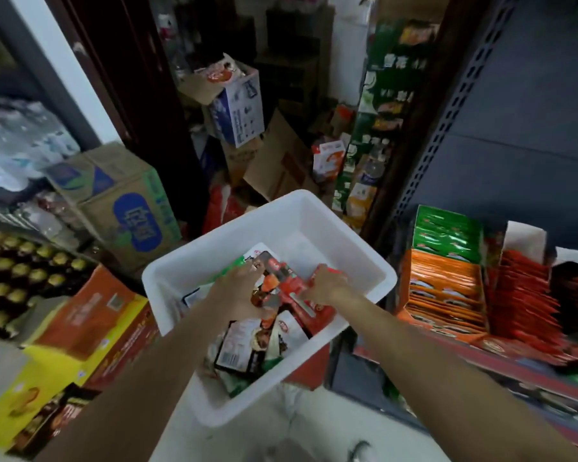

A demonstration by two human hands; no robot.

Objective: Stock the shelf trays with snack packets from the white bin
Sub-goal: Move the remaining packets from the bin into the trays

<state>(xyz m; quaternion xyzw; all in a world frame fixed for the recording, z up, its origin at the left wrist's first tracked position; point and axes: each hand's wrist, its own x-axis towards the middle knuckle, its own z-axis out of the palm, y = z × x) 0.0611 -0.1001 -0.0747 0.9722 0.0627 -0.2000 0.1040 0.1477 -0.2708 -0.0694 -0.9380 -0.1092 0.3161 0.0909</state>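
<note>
While both arms reach straight out, the left hand (236, 290) and right hand (326, 288) dip into the white bin (314, 211). Each hand curls its fingers around snack packets (281, 285) piled at the near end. Shelf trays (447, 278) sit to the right.

The bin (331, 228) is plain white; its packets (282, 288) are red, white and black. Shelf trays hold green packets (447, 235), orange packets (442, 288) and red packets (521, 295).
</note>
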